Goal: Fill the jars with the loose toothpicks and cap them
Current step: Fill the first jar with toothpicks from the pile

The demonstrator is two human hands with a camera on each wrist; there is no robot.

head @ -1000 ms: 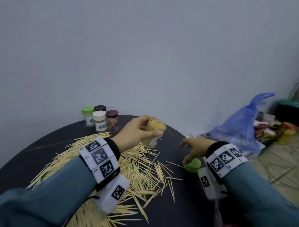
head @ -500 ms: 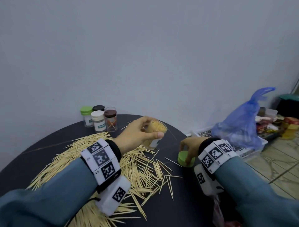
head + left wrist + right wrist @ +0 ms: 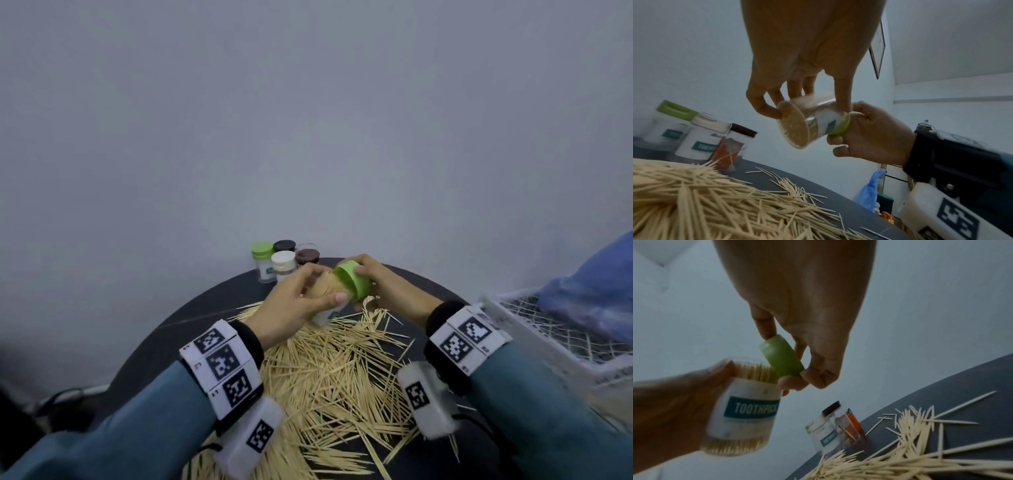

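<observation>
My left hand (image 3: 301, 301) grips a clear jar (image 3: 809, 125) packed full of toothpicks, held tilted above the round dark table (image 3: 191, 325). The jar (image 3: 744, 415) carries a white label reading TOOTHPICK. My right hand (image 3: 376, 284) pinches a green cap (image 3: 352, 281) by its sides, and the cap (image 3: 781, 356) sits tilted at the jar's open mouth, touching its rim. A big heap of loose toothpicks (image 3: 329, 373) covers the table under both wrists.
Several capped jars (image 3: 282, 262) with green, white, black and brown lids stand at the table's far edge by the wall. A white mesh basket (image 3: 555, 329) with a blue plastic bag (image 3: 596, 291) sits to the right of the table.
My right hand has lifted the green cap off the table and carried it left to the jar's mouth. The left hand kept hold of the jar and tilted it toward the cap.
</observation>
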